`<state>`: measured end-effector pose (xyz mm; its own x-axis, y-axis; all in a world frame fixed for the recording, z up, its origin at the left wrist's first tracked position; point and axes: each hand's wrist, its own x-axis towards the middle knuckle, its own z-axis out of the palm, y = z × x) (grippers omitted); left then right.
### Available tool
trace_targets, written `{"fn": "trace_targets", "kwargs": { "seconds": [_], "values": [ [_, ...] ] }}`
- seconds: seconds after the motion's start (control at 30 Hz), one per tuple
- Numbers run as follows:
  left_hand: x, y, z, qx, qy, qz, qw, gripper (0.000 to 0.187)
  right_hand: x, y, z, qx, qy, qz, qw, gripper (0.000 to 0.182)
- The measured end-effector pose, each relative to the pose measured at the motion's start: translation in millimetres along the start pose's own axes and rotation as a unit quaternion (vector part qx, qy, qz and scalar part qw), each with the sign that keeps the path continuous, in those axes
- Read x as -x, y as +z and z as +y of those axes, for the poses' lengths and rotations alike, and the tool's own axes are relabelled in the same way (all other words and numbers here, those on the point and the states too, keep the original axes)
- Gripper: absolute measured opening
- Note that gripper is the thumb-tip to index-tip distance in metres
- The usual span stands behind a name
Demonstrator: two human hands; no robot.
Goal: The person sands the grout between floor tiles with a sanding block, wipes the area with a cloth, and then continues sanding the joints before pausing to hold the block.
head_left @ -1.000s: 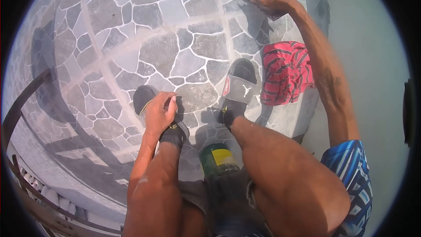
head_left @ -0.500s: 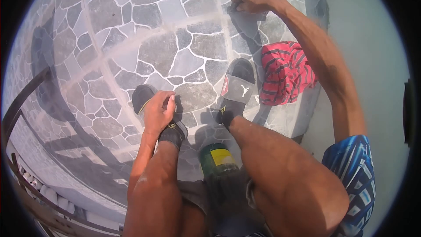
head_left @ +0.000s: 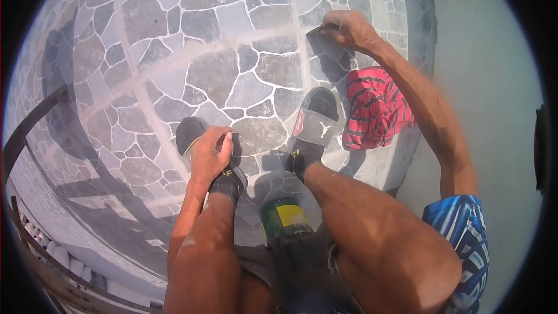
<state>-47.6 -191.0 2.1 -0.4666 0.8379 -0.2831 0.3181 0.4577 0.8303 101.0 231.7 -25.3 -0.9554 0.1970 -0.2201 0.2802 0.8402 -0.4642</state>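
My right hand (head_left: 349, 29) pinches a thin dark sheet (head_left: 318, 30), which looks like sandpaper, against the stone-paved floor (head_left: 212, 72). Beneath that hand a shadow falls on the stones. My left hand (head_left: 212, 151) is closed, fingers curled and thumb against them, over the slide sandal on my left foot; whatever may be inside it is hidden. On my right foot is a grey and black slide sandal (head_left: 318, 125) over a black sock. Close to my right forearm lies a crumpled red striped cloth (head_left: 378, 107).
A green container with a yellow label (head_left: 290, 215) stands between my legs. A pale wall (head_left: 476, 99) rises along the right. Dark curved metal bars (head_left: 29, 122) are at the left edge. White lines separate the floor stones.
My right hand has moved nearer to me and slightly right with the dark sheet, which now shows a flat edge. My left hand stays almost in place.
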Motion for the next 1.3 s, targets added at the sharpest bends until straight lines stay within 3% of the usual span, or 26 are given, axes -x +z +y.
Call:
{"fn": "trace_targets", "kwargs": {
  "seconds": [0.13,0.23,0.33,0.43,0.47,0.53,0.63,0.77,0.87,0.9,0.93,1.0,1.1,1.2,1.3],
  "values": [
    [0.9,-0.5,-1.2,-0.015,0.004,-0.007,1.0,0.008,4.3,7.9,-14.5,0.036,0.064,0.008,0.997,0.012],
    [-0.3,-0.5,0.8,0.0,0.0,-0.005,1.0,0.009,-5.9,-6.5,-1.8,0.02,0.048,-0.076,0.996,0.013],
    [3.3,2.8,-0.8,0.009,-0.018,-0.014,1.0,0.009,-24.2,-41.2,4.4,-0.028,0.01,-0.003,1.0,0.014],
    [2.9,3.4,-5.5,-0.008,0.01,-0.005,1.0,0.008,-37.0,-48.8,2.2,-0.027,0.03,-0.018,0.999,0.013],
    [1.8,4.4,-6.6,-0.017,0.029,0.004,0.999,0.008,-39.1,-23.3,13.8,0.048,-0.01,-0.031,0.998,0.013],
    [-1.3,1.8,-3.2,-0.018,0.029,-0.002,0.999,0.008,-41.0,-18.5,9.3,0.033,-0.066,-0.102,0.992,0.015],
    [4.6,0.3,-5.1,-0.011,0.008,-0.009,1.0,0.009,-44.4,-35.5,4.3,-0.03,0.04,-0.074,0.996,0.012],
    [3.2,1.0,-3.4,0.01,-0.017,-0.01,1.0,0.01,-35.4,-21.0,4.3,0.044,-0.071,-0.087,0.993,0.014],
    [3.7,1.3,-5.4,0.0,-0.01,-0.014,1.0,0.01,-39.0,-36.8,9.9,-0.073,0.008,-0.025,0.997,0.015],
    [5.5,2.6,-4.4,0.001,-0.014,-0.016,1.0,0.01,-38.4,-33.3,5.8,-0.041,0.058,-0.084,0.994,0.017],
    [3.6,2.9,-4.7,0.0,-0.013,-0.014,1.0,0.01,-33.8,-15.2,8.6,0.016,-0.041,-0.082,0.996,0.016],
    [-0.1,0.9,-2.7,-0.003,-0.018,-0.015,1.0,0.01,-39.3,-24.4,8.2,0.022,-0.052,-0.099,0.993,0.016],
    [5.7,1.3,-2.3,-0.006,-0.025,-0.028,0.999,0.01,-43.1,-47.8,3.9,-0.12,0.103,-0.054,0.986,0.014],
    [-1.0,2.4,-3.4,-0.008,-0.012,-0.021,1.0,0.01,-50.5,-30.5,1.9,0.009,-0.085,-0.114,0.99,0.016],
    [2.7,2.2,-4.5,-0.005,-0.028,-0.023,0.999,0.01,-54.3,-45.4,7.2,-0.071,0.011,-0.074,0.995,0.017]
  ]
}}
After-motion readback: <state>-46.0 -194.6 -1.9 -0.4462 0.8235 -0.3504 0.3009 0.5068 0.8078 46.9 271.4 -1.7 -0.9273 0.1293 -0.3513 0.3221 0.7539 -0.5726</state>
